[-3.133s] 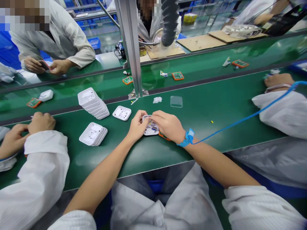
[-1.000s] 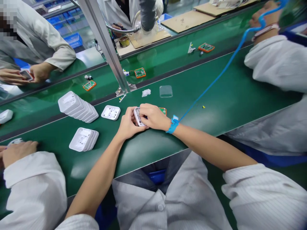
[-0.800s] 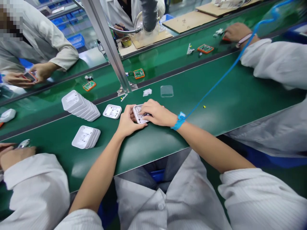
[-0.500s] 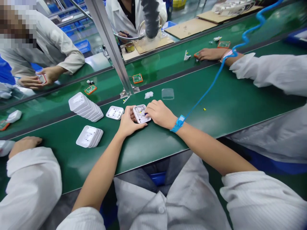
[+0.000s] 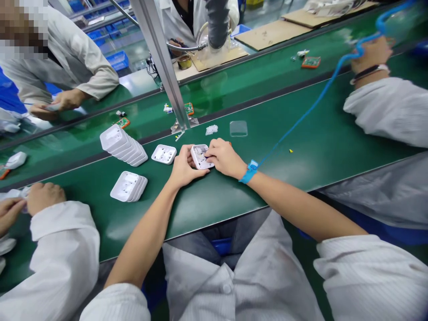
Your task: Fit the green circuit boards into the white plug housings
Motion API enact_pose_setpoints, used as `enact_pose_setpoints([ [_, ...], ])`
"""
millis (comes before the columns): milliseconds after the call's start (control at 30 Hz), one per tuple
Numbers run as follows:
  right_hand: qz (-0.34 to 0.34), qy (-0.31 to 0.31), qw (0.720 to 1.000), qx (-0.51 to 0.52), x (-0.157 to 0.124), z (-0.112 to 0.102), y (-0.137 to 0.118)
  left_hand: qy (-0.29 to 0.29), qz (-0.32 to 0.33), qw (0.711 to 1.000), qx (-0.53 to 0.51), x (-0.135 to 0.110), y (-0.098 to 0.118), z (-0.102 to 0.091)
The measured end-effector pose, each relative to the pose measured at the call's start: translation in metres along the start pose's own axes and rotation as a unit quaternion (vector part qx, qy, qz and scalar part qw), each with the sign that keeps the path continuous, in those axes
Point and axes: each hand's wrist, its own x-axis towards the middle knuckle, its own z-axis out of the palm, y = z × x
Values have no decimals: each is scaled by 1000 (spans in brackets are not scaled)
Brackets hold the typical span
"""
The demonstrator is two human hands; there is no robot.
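A person in a white coat (image 5: 200, 272) leans into close handwork at a green table (image 5: 203, 207), R wrist in a blue strap (image 5: 248, 173). The L hand (image 5: 182, 169) grips an open white shell (image 5: 198, 156) by its L side, thumb along the near edge; can't tell if the shell touches the table. The R hand (image 5: 225, 158) is bunched narrow, fingertips inside the shell; whether they pinch a part can't be told, b/c the fingers hide it. Step in hand looks to be seating or arranging small parts in the shell. Next move prob. calls for a steady L grip & light, exact fingertip pressure w/o disturbing anything inside.

L of the hands, a single shell (image 5: 164, 154) lies on the table, nr a tall leaning stack (image 5: 122, 145) & a shorter stack (image 5: 128, 186). Beyond: a pile of small white pcs (image 5: 211, 129) & a clear square (image 5: 238, 129). An orange edge (image 5: 230, 143) shows behind the R hand, mostly hidden. Farther R, a yellow bit (image 5: 290, 151); at far L, a co-worker's hand (image 5: 46, 197).
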Motion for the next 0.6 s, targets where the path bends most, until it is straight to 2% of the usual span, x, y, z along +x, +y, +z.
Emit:
enact_pose_setpoints([
  [100, 59, -10, 997, 58, 22, -6, 6, -18, 20, 999, 16, -1, 0, -1],
  [200, 76, -22, 996, 37, 41, -16, 9, -21, 39, 998, 41, -1, -3, -4],
  [367, -2, -186, 979, 82, 43, -25, 7, -35, 84, 993, 70, -1, -10, -8],
  [433, -23, -208, 975, 72, 40, -27, 9, -38, 101, 991, 83, -1, -11, -5],
  [533, -14, -207, 974, 91, 45, -36, 22, -9, 101, 992, 76, 0, -14, 1],
  [600, 40, -207, 964, 160, 60, -47, 41, 36, 76, 996, 44, 3, -19, 5],
])
